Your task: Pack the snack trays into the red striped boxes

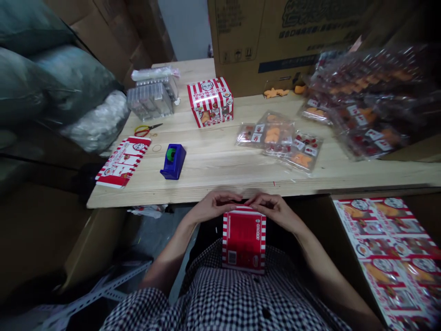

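A red box with red-and-white striped edges [244,239] rests against my checkered shirt, a barcode near its lower left corner. At its top edge, my left hand [217,204] closes on the left side and my right hand [272,209] on the right side. The fingertips of both hands nearly meet there, slightly blurred. Beyond them on the wooden table [206,161] are a blue tape dispenser [174,162], a flat striped carton [124,162], yellow-and-red scissors [146,129] and an upright striped box [211,102].
Clear plastic cases [149,100] stand at the back left. Several plastic packs [275,133] lie right of centre, with more piled [372,105] farther right. A large cardboard box [248,46] stands behind. At the lower right, a carton holds packed striped boxes [389,257].
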Demonstrator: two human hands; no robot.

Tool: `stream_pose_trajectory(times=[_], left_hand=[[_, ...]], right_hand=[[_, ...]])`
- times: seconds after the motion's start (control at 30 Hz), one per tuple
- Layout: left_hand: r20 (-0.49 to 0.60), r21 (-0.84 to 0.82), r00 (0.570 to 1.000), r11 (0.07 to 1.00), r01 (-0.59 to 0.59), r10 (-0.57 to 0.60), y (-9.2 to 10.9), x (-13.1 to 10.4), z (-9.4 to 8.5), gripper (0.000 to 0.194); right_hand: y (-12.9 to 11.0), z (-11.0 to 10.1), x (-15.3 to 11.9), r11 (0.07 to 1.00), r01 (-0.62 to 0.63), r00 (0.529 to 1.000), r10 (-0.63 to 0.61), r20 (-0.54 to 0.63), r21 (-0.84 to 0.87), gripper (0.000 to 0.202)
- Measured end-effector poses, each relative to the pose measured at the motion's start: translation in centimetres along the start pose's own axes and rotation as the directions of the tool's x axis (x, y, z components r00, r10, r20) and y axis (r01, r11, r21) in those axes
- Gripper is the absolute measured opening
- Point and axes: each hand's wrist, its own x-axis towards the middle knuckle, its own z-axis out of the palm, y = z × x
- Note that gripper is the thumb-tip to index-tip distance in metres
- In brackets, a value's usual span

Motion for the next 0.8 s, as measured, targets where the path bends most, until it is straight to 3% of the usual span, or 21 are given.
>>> stream_pose_trajectory(times=[0.1, 0.3, 0.53, 0.8], left_hand=[[0.014, 0.02, 1.0, 1.0, 0.017, -0.017, 0.2, 0.3, -0.2, 0.037], [-0.082, 0.036, 0.993, 0.996, 0.086, -0.083, -0.8, 0.8, 0.0, 0.03], [-0.144, 0.007, 0.984, 0.994, 0.106, -0.104, -1.1, 1.4, 0.5, 0.027], [-0.123, 0.189, 0.992, 0.982, 0.01, 0.013, -1.3, -0.5, 0.9, 0.03]], right_hand=[[0.0, -0.3, 0.5, 0.996, -0.085, 0.995, 0.084, 0.051, 0.027, 0.03], [0.7, -0.4, 1.1, 0.981, -0.173, 0.985, 0.173, -0.001, 0.085, 0.033], [1.1, -0.6, 1.7, 0.984, -0.169, 0.985, 0.17, -0.013, 0.049, 0.031], [1.1, 0.8, -0.2, 0.983, -0.063, 0.997, 0.054, -0.059, -0.175, 0.026]])
